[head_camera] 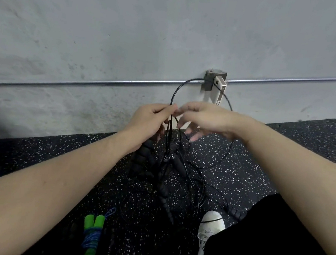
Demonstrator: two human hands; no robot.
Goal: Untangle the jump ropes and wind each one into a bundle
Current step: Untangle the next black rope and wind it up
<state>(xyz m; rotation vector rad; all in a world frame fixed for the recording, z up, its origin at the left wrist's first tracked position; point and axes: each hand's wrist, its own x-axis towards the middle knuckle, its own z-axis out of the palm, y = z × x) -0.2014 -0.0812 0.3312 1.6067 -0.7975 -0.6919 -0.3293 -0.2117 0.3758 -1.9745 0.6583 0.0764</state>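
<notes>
Nearest the camera, a finished bundle lies on the black speckled rubber floor: a green-handled jump rope, its two foam grips side by side and its blue cord wound tightly around them. To the right, a white sneaker pokes out from under a black trouser leg, with one thin black strand lying across its toe.

Between the bare forearms, a tangle of black jump ropes hangs and spills onto the floor. The cords are thin and wiry, crossing in loose loops; several ribbed black handles dangle among them, two showing small silver fittings where cord meets grip.

Farther out, at the top of the tangle, the left hand pinches black strands between thumb and fingertips, with another ribbed handle tucked under its palm. The right hand meets it fingertip to fingertip at the same cord, its lower fingers spread loosely. One large loop arcs up above both hands and swings round to the right.

Behind stands a grey concrete wall, crossed by a metal conduit that runs into a junction box.
</notes>
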